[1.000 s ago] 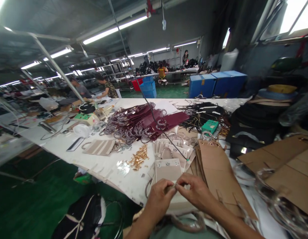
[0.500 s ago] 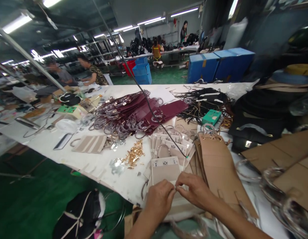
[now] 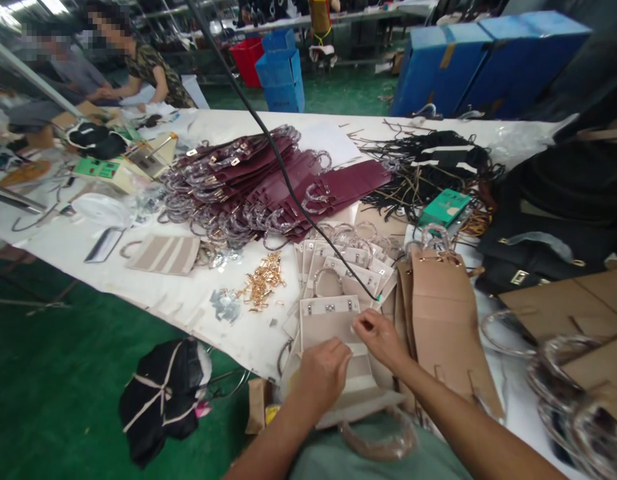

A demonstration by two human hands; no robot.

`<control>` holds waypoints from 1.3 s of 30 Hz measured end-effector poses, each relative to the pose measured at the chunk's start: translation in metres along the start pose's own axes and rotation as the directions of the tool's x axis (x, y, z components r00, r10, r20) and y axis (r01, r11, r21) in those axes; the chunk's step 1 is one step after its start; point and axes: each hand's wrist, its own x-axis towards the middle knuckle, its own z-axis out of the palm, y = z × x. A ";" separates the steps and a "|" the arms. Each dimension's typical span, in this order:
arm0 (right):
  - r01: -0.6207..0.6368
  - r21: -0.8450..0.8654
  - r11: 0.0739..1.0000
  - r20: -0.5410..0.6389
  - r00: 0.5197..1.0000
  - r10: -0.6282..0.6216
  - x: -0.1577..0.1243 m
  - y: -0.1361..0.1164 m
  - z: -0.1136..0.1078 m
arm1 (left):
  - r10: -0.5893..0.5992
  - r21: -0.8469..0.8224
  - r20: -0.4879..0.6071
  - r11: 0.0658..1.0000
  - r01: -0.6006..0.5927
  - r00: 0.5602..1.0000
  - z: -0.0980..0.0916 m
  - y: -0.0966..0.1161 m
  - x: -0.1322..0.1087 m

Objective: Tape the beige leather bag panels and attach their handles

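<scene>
A beige handbag panel (image 3: 328, 328) with small metal fittings along its far edge lies in front of me, and its near end carries a wrapped handle (image 3: 381, 437). My left hand (image 3: 322, 373) is over the panel's middle, its fingers curled together. Farther forward, my right hand (image 3: 381, 339) is closed in a pinch by the panel's right edge. Whatever either hand's fingertips hold is too small or hidden to make out. Beyond lie more beige bag panels (image 3: 356, 277) with handles. To their left are a heap of gold-coloured metal fittings (image 3: 263, 283) and some silvery metal pieces (image 3: 225, 305).
Burgundy bag panels (image 3: 288, 180) are piled mid-table. Tan panels (image 3: 441, 320) lie on the right, near black bags (image 3: 548, 220) and a green box (image 3: 444, 208). A dark cable (image 3: 288, 180) hangs across the view. Another person (image 3: 153, 73) works at the far left.
My hands have moved apart: their fingertips met before, and now the right hand is farther forward. The view has tilted downward.
</scene>
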 end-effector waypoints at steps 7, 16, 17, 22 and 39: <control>-0.057 0.036 0.998 -0.015 0.998 0.058 0.040 0.039 0.011 | -0.369 -0.416 -0.025 0.849 0.326 0.929 0.016 -0.013 0.001; -0.092 -0.071 0.993 -0.087 0.993 0.085 0.044 0.073 0.035 | -0.470 -0.498 -0.001 0.766 0.408 0.883 0.025 -0.034 -0.008; -0.117 -0.062 0.991 -0.109 0.988 0.110 0.044 0.074 0.035 | -0.476 -0.506 -0.005 0.760 0.409 0.879 0.025 -0.033 -0.009; -0.237 0.054 0.970 -0.181 0.953 0.243 0.051 0.071 0.031 | -0.509 -0.586 0.026 0.689 0.426 0.861 0.020 -0.023 -0.012; 0.275 0.093 0.957 0.276 0.916 -0.290 -0.026 -0.025 -0.016 | -0.397 -0.417 -0.074 0.846 0.333 0.915 0.003 0.007 -0.020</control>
